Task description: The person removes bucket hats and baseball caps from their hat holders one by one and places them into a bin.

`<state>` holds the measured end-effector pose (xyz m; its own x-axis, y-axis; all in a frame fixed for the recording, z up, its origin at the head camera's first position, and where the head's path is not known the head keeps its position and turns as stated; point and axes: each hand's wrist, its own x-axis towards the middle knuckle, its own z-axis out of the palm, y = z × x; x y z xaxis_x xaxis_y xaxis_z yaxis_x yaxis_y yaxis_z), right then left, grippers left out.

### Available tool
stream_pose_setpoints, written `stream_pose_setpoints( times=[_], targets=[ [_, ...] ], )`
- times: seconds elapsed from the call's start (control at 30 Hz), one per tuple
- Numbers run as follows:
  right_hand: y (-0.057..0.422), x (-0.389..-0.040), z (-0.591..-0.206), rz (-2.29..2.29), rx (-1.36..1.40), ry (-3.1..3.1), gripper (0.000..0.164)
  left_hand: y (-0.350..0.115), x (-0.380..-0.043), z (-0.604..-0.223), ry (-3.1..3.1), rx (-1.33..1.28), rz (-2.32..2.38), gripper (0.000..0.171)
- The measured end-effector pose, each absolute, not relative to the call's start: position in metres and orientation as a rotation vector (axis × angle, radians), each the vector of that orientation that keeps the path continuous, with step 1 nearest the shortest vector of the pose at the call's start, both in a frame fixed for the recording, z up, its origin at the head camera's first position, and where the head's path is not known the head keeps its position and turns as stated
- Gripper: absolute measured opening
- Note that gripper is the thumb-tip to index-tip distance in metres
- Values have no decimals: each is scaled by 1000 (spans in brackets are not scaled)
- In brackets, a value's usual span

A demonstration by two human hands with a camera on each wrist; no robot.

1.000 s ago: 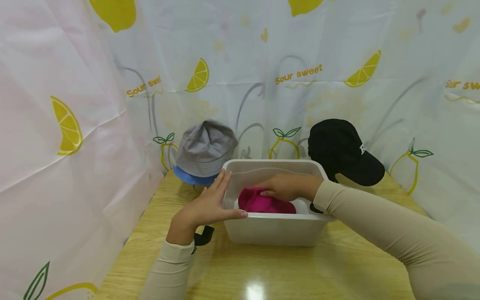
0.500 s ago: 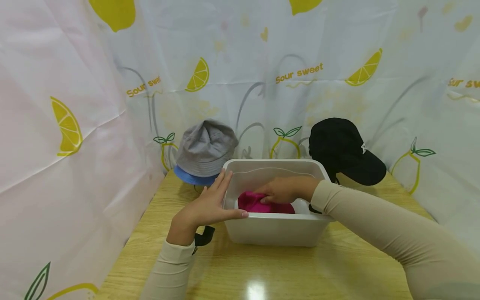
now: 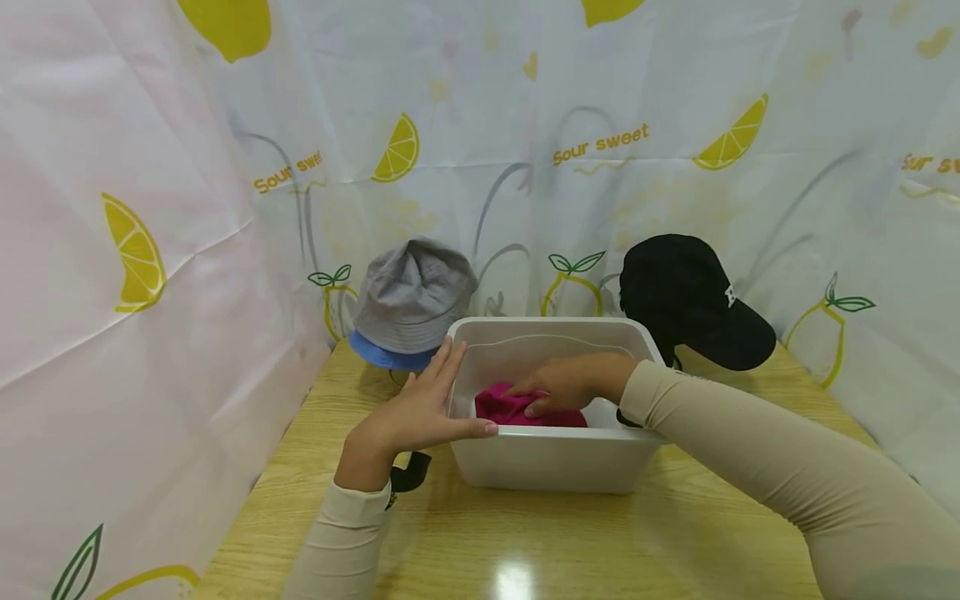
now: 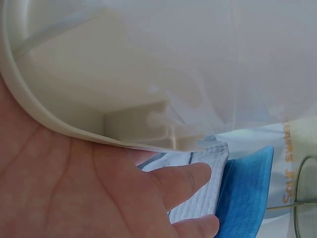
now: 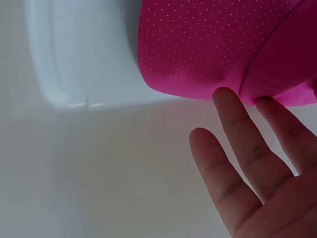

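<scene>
A pink cap (image 3: 498, 407) lies in a white plastic bin (image 3: 547, 462); white dots show on part of it in the right wrist view. Reaching down over the bin's right side, my right hand (image 3: 573, 379) touches the cap with thumb and fingertips. Its fingers look loosely extended in the right wrist view, tips right at the edge of the pink fabric (image 5: 198, 54). My left hand (image 3: 408, 421) rests on the bin's near left corner. The left thumb lies along the front rim, and the other fingers stretch along the left side. The bin's front wall hides the cap's lower part.
Behind the bin at left, a grey bucket hat (image 3: 408, 287) sits over a blue hat (image 3: 386, 354). A black baseball cap (image 3: 667, 292) stands at the back right. Lemon-print cloth (image 3: 480, 100) hangs behind and left of the wooden table (image 3: 570, 542).
The pink cap has sunk lower in the bin under my right hand, and its crown looks flatter. The left hand stays at the corner.
</scene>
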<state>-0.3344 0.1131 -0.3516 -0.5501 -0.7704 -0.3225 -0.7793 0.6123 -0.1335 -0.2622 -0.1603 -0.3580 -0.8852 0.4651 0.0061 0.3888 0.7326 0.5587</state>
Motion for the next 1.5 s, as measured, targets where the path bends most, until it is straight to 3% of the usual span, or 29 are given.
stream_pose_setpoints(
  times=[0.43,0.77,1.5],
  targets=[
    [117,-337,-344,-35,-1342,2472,47,-160,-261,-357,2816,715,857,128],
    [124,-339,-336,-171,-1243,2493,52,-160,-262,-358,2819,700,847,130],
    [143,-342,-292,-278,-1256,2671,57,-159,-262,-358,2819,702,840,129]
  ],
)
